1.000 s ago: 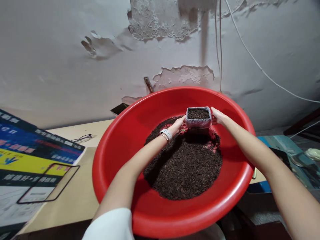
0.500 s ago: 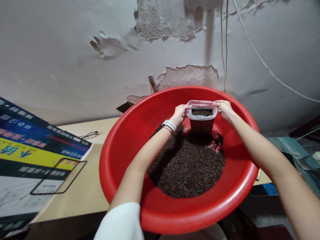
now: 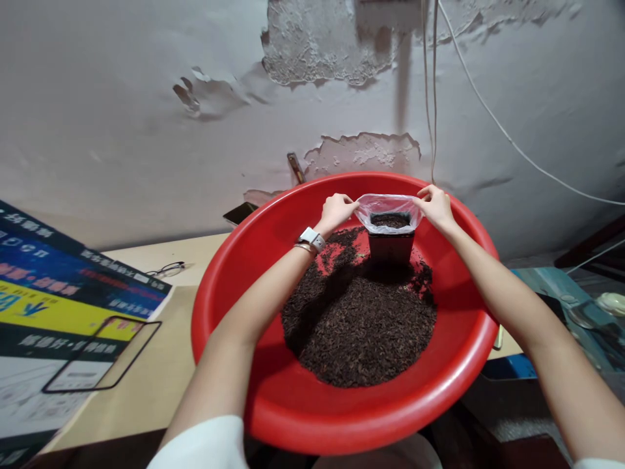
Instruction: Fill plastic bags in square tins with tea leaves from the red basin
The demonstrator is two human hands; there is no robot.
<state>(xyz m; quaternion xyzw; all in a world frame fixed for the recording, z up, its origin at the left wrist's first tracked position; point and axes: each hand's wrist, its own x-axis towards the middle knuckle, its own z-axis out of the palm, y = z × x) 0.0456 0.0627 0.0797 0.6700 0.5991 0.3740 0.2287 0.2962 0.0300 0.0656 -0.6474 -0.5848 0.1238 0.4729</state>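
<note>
"What's the left hand (image 3: 338,212) holding?"
"The bag (image 3: 389,203), pinched at its 9 o'clock edge."
"And the right hand (image 3: 436,208)?"
"Pinching the edge at 3 o'clock."
"Where's the box (image 3: 390,251)?"
"Below and between both hands, at 1 o'clock in the tub (image 3: 317,426). The bag flares from its mouth; dark flakes (image 3: 390,220) sit inside."
"Farther out?"
"A heap (image 3: 366,339) of flakes toward 6 o'clock; outside the tub, around 9:30, glasses (image 3: 168,268) on the worktop (image 3: 168,365)."

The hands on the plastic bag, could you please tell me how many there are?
2: the left hand pinches the left edge of the plastic bag, the right hand its right edge, over the red basin.
</note>
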